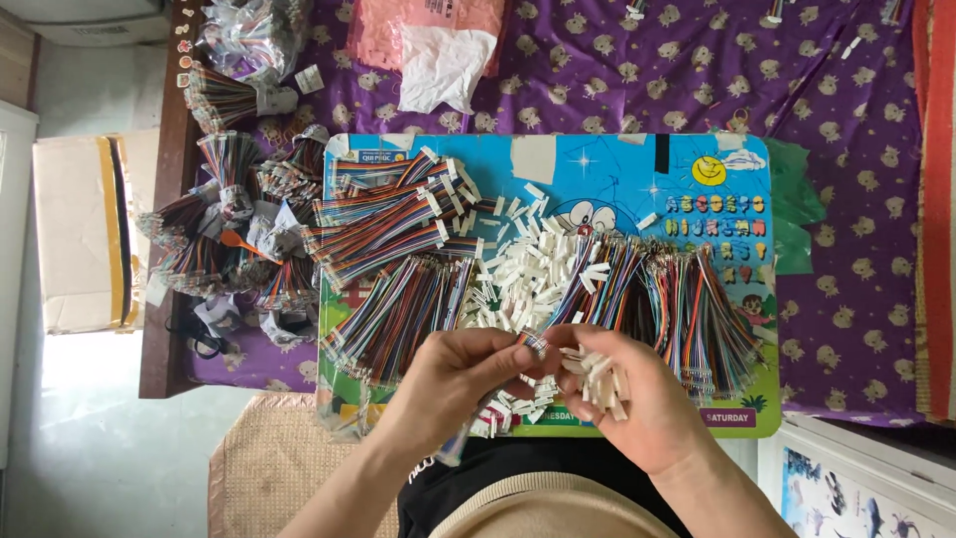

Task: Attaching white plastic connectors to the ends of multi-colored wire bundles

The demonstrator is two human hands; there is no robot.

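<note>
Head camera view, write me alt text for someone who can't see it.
Seen from above, a person's left hand pinches the end of a multicoloured ribbon wire while the right hand cups a handful of small white connectors. They work over a blue cartoon board heaped with wire bundles and loose white connectors, on a purple patterned cloth.

L hand [453, 374] pinching, R hand [622, 394] cupped, fingertips meeting.
</note>
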